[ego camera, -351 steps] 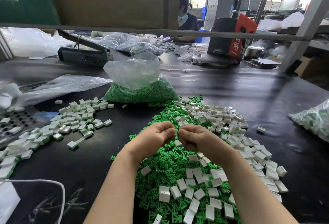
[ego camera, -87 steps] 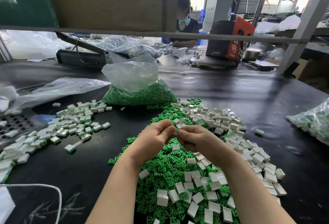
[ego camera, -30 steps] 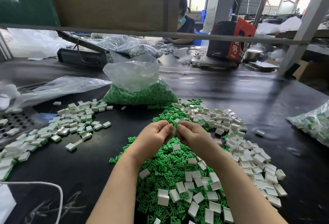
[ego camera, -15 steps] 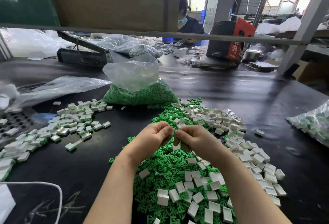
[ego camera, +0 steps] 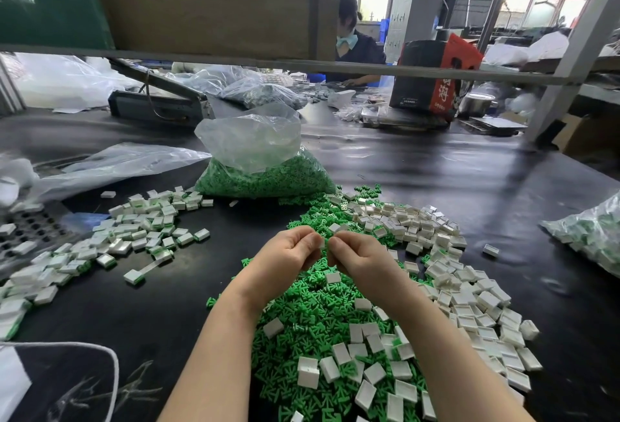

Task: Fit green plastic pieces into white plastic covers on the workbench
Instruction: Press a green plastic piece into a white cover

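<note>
My left hand (ego camera: 285, 255) and my right hand (ego camera: 360, 259) meet fingertip to fingertip above a heap of loose green plastic pieces (ego camera: 312, 307). Both have curled fingers that pinch a small part between them; only a sliver of it shows, and its colour is hard to make out. White plastic covers (ego camera: 446, 274) lie scattered over and to the right of the green heap. To the left lies a spread of covers with green edges showing (ego camera: 134, 230).
A clear bag of green pieces (ego camera: 261, 170) stands behind the heap. Another bag of parts (ego camera: 590, 233) lies at the right edge. A perforated tray (ego camera: 30, 227) and plastic sheeting sit at the left. A person works at the far bench beyond a metal rail (ego camera: 302, 66).
Both hands stay together over the green heap with only slight shifts of the fingers. The piles look unchanged.
</note>
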`<state>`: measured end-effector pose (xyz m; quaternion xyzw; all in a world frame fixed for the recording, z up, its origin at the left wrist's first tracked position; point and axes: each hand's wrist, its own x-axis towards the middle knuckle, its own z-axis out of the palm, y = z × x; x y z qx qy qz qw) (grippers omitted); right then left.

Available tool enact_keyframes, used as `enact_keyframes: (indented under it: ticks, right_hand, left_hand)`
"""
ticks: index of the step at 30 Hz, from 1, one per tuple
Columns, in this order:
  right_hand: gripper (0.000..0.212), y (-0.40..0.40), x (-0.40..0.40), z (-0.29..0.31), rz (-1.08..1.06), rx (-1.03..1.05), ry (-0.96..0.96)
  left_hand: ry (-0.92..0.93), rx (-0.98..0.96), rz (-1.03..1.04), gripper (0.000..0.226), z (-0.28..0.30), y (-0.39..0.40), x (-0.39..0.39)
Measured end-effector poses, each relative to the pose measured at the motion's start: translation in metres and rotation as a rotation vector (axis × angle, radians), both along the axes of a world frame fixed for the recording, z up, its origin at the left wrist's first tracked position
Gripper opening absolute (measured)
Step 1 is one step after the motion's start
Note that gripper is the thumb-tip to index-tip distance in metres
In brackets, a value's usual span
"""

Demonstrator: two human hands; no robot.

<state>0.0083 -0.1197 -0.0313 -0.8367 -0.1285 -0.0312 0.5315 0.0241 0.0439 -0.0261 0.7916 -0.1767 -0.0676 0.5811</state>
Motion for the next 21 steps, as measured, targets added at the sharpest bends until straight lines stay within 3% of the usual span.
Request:
enact_keyframes:
  ticks: [8,16,21]
  right_hand:
    - [0.033,-0.0003,0.0007,0.0001,-0.03,-0.056,-0.089]
    - [0.033,-0.0015,-0.001,0.0015,0.08,0.094,0.106]
    - [0.034,-0.0067,0.0004,-0.0009,0.085,0.058,0.128]
  left_hand:
    - [0.014,-0.022,0.011,0.03,-0.0011,-0.0004,0.0014]
    - [0.025,-0.039,-0.02,0.031,-0.0021,0.0,0.0019]
    - [0.043,-0.018,-0.039,0.029,-0.0028,-0.0042,0.0025]
